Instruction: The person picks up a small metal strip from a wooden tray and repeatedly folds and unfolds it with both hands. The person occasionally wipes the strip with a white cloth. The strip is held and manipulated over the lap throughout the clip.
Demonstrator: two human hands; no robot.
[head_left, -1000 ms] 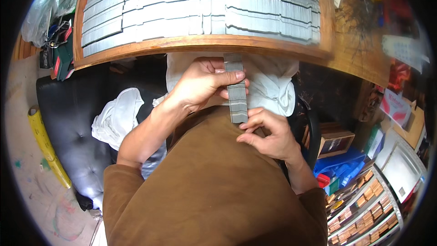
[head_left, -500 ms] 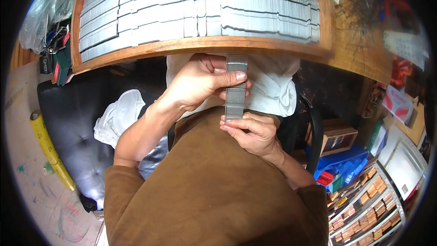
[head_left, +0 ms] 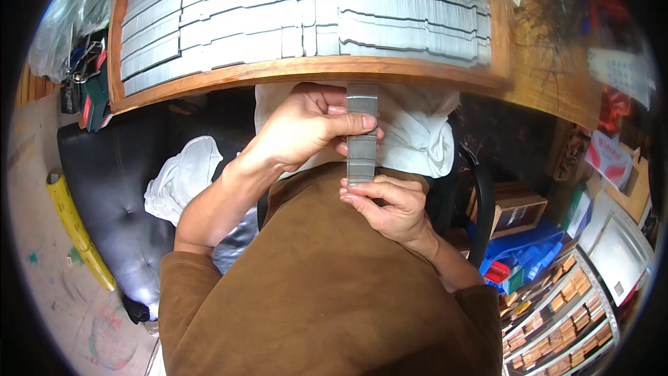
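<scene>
Upright in front of my chest is a narrow stack of thin grey metal pieces [head_left: 362, 150], with dark lines across it where the pieces meet. My left hand [head_left: 303, 125] is closed around its middle, thumb across the front and fingertips showing at the right edge. At the lower end my right hand [head_left: 390, 207] pinches the stack between thumb and fingers. The top of the stack reaches up to the front edge of a wooden tray [head_left: 306, 68]. Packed rows of similar thin grey metal pieces [head_left: 236, 17] fill that tray.
White cloth [head_left: 417, 136] lies under the tray edge, behind my hands. A black padded seat [head_left: 115, 202] with a crumpled white cloth [head_left: 182, 177] is at left. At right are a wooden table [head_left: 550, 76], a wooden box [head_left: 518, 212] and racks [head_left: 563, 320] of small brown blocks.
Both hands keep their hold on the stack. My right hand and the lower end of the stack have shifted slightly to the right; my left thumb has moved slightly lower.
</scene>
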